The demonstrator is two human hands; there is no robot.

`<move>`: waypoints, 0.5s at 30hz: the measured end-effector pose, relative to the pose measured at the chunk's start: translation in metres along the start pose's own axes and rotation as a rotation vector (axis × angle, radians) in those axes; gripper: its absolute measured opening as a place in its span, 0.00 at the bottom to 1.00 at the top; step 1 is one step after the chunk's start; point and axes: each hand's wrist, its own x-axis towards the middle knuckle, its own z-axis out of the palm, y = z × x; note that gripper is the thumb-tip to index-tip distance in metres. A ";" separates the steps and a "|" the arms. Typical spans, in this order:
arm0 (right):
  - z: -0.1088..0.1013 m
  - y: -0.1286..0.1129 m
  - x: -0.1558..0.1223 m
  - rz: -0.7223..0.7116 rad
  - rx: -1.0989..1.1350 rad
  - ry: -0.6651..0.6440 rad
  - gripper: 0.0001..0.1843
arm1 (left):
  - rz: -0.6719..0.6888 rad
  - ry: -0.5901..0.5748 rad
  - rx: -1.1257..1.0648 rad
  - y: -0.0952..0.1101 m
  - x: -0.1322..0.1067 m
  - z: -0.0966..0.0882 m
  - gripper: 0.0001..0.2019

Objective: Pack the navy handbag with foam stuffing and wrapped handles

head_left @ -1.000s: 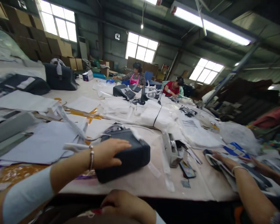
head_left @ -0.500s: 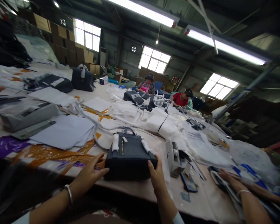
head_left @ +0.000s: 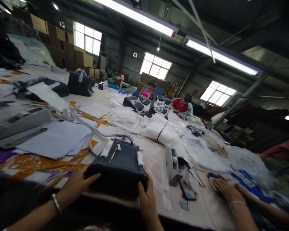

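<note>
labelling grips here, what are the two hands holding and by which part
The near bag, by opposite sides near its base: left hand on one, right hand on the other.

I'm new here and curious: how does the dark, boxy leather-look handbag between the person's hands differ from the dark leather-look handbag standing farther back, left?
The near handbag leans back between left hand and right hand; the standing handbag is upright, untouched. The near handbag shows a slanting gold zip; on the standing handbag, none is visible. Both are dark, with white wrapping.
</note>
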 end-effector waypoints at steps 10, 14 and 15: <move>-0.006 0.038 0.016 0.148 0.157 -0.051 0.37 | -0.015 0.003 -0.177 -0.013 0.021 -0.012 0.31; -0.019 0.043 0.046 0.388 0.459 -0.223 0.36 | -0.250 -0.148 -0.488 0.009 0.037 -0.008 0.30; -0.019 0.037 0.055 0.439 0.505 -0.263 0.34 | -0.304 -0.161 -0.524 0.012 0.045 -0.008 0.27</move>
